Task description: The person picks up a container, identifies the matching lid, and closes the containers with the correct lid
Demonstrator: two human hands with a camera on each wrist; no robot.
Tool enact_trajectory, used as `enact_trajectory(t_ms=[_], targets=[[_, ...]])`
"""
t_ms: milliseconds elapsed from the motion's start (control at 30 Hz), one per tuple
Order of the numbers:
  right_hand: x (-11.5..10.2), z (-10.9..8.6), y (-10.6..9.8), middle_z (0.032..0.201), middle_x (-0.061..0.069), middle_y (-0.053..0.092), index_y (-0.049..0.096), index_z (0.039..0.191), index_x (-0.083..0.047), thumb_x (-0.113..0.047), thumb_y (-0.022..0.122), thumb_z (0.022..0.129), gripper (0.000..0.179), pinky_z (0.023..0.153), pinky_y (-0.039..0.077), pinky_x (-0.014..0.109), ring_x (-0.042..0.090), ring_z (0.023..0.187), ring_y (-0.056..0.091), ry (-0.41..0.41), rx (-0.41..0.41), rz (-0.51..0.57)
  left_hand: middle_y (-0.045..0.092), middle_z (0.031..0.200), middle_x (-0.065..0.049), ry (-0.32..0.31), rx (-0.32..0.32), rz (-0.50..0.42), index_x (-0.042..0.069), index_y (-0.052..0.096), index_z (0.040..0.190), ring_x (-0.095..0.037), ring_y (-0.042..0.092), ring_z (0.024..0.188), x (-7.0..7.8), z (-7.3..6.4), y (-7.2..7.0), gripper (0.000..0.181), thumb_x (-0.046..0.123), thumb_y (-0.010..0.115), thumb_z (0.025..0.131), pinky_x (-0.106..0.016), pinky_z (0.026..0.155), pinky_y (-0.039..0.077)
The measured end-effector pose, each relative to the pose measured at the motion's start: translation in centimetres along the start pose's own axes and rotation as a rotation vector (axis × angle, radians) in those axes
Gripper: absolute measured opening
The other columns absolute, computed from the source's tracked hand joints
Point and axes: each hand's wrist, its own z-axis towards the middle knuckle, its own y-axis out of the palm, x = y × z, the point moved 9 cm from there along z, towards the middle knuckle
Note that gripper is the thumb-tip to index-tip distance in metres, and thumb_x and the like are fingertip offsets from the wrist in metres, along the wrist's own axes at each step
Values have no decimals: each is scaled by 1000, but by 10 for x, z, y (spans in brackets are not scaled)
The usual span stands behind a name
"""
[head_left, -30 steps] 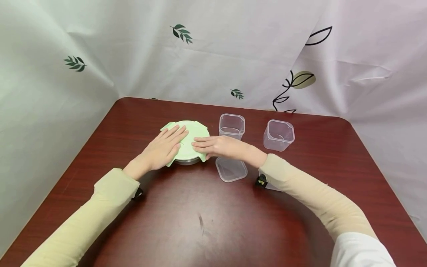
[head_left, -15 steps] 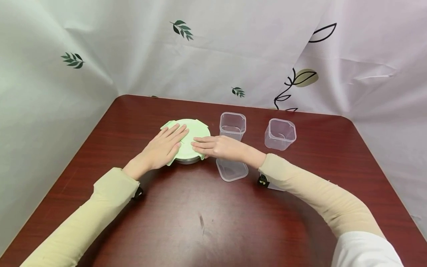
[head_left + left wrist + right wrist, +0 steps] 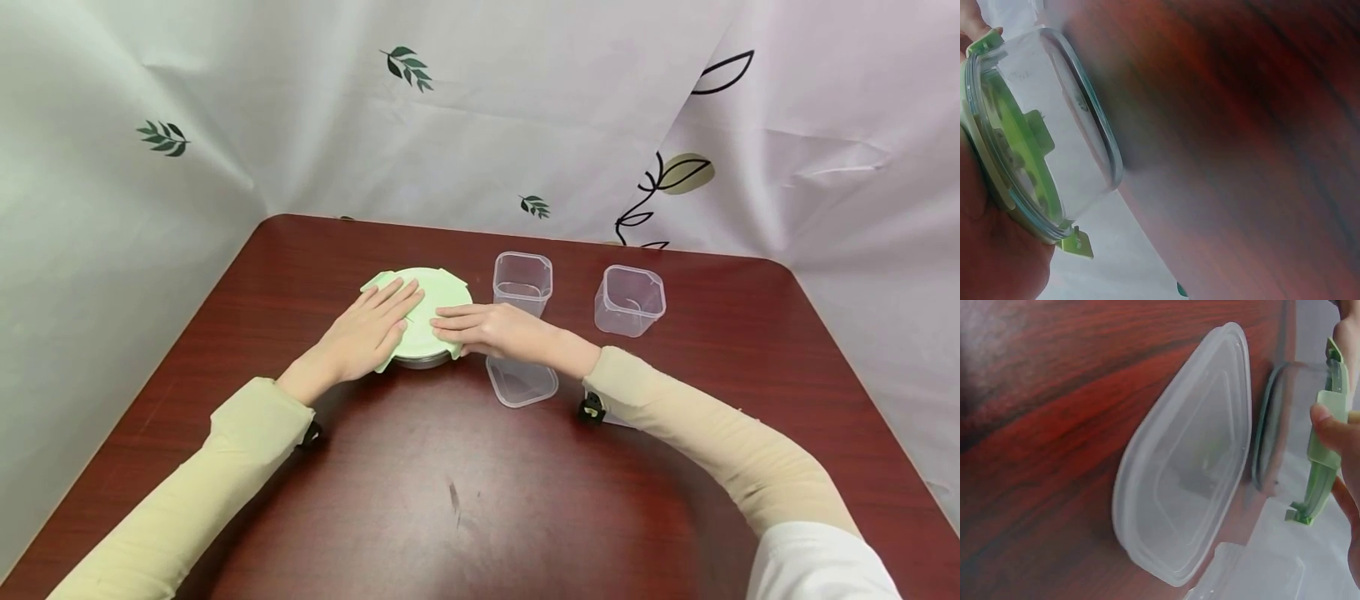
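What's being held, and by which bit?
The green lid: the right grip has its thumb on a side flap and fingers on top. The left grip lies flat on it.

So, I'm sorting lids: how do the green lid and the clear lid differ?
The green lid is round; the clear lid is squarish. The green lid has side flaps; the clear lid shows none. The green lid sits on the glass container; the clear lid lies on the table.
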Motion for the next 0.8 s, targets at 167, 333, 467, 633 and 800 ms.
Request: enact_trajectory(t_ms=[167, 333, 467, 633, 800], targets=[[2, 3, -1, 134, 6, 60, 63, 128, -8, -25, 60, 95, 37, 109, 41, 34, 23, 130, 51, 17, -43, -7, 18, 162, -3, -7, 6, -7, 15, 24, 154, -26, 12, 150, 1, 1, 0, 51, 28, 24, 105, -50, 121, 9], [3, 12, -10, 121, 5, 68, 68, 119, -8, -21, 56, 96, 29, 104, 45, 33, 21, 119, 59, 70, 0, -63, 18, 162, -3, -17, 9, 1, 14, 25, 153, -25, 12, 150, 3, 6, 0, 51, 27, 25, 104, -48, 121, 9], [10, 15, -8, 126, 8, 65, 61, 128, -4, -24, 53, 97, 37, 106, 43, 34, 23, 121, 57, 197, 12, -95, 19, 161, -4, -36, 8, 3, 13, 26, 153, -26, 13, 150, 3, 5, 1, 51, 28, 27, 104, -48, 121, 9], [26, 17, 2, 145, 16, 47, 43, 142, 2, -30, 47, 100, 53, 115, 32, 37, 29, 138, 40, 400, -17, -88, 19, 161, -5, -47, 21, -12, 12, 25, 153, -26, 12, 150, 3, 5, 1, 51, 28, 28, 104, -48, 121, 9], [39, 23, 13, 153, 19, 33, 31, 147, 4, -30, 36, 103, 56, 120, 21, 35, 28, 146, 26, 526, -70, -53, 20, 161, -6, -44, 41, -16, 11, 27, 152, -27, 13, 150, 3, 9, 0, 52, 28, 28, 104, -50, 121, 9]])
